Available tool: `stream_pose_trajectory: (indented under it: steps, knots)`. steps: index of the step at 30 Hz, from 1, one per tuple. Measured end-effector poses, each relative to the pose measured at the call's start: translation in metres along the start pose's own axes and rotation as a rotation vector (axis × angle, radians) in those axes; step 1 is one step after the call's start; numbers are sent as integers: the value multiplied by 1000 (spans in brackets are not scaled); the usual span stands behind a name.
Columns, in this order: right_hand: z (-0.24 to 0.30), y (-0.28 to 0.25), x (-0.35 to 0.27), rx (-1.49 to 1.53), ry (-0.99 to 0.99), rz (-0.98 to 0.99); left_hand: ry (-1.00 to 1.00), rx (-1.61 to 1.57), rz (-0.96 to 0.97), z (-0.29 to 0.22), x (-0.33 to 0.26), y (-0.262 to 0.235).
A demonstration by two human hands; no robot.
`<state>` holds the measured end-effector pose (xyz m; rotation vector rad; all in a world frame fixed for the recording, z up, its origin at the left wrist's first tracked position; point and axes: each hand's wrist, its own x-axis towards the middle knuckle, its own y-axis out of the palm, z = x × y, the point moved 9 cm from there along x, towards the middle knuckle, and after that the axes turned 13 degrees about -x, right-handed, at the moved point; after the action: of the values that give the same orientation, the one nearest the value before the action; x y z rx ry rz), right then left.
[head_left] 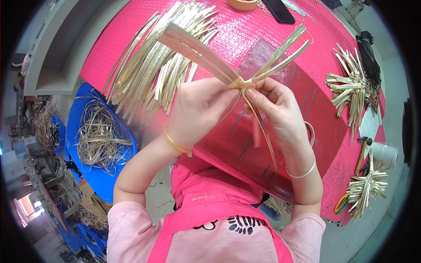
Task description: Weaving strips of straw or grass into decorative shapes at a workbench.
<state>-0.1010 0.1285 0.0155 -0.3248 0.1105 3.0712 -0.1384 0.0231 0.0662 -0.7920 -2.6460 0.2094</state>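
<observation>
A bundle of gold strips is held above the pink worktop, pinched at its knotted middle by the fingers of the left hand and right hand, all closed on it. The knot appears half tied. Finished bundles are seen at the right; loose strips remain unbound.

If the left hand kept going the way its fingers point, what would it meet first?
Probably the right hand: the left hand points rightward at the knot of the gold strip bundle pinched between them; depth is unclear.
</observation>
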Motion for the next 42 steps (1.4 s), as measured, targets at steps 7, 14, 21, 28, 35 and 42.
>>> stream_pose_trajectory:
  steps: [7, 14, 21, 28, 35, 42]
  knots:
    - [9, -6, 0, -137, -99, -86, -312, -339, 51, 24, -5, 4]
    - [-5, 16, -2, 212, 115, 186, 396, 459, 41, -32, -6, 10]
    - [20, -4, -7, -445, -212, -266, -470, -532, 18, 27, -14, 16]
    - [53, 6, -9, -893, -631, -172, -842, -1003, 197, 45, -23, 24]
    - [-1, 1, -2, -558, -142, -171, -419, -329, 51, 44, -8, 5]
    - [-10, -6, 0, -297, -20, -79, -471, -417, -146, 45, -15, -3]
